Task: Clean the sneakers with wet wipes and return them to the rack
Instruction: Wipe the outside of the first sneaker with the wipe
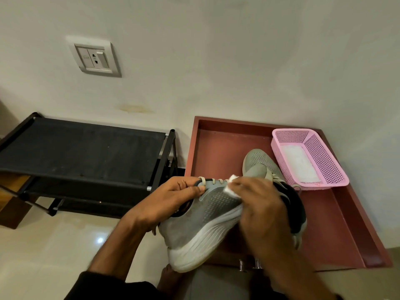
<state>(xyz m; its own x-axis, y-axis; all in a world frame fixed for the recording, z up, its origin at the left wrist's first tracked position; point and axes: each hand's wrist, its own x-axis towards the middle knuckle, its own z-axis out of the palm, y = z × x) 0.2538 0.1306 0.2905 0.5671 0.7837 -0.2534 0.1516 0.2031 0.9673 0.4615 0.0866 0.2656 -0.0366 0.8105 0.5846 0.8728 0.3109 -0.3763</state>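
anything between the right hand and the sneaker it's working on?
Yes: in the head view a white wet wipe is pinched under the right hand, against the side of the grey sneaker that the left hand grips.

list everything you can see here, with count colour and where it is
sneakers: 2, grey with white soles; one held in both hands, the other on the tray behind it
wipe: 1, white, pressed on the held sneaker's side
tray: 1, reddish brown, right, against the wall
basket: 1, pink, on the tray's far right; something white inside
rack: 1, black, left, against the wall
socket: 1, grey and white, on the wall above the rack
hands: left grips the sneaker's collar; right holds the wipe
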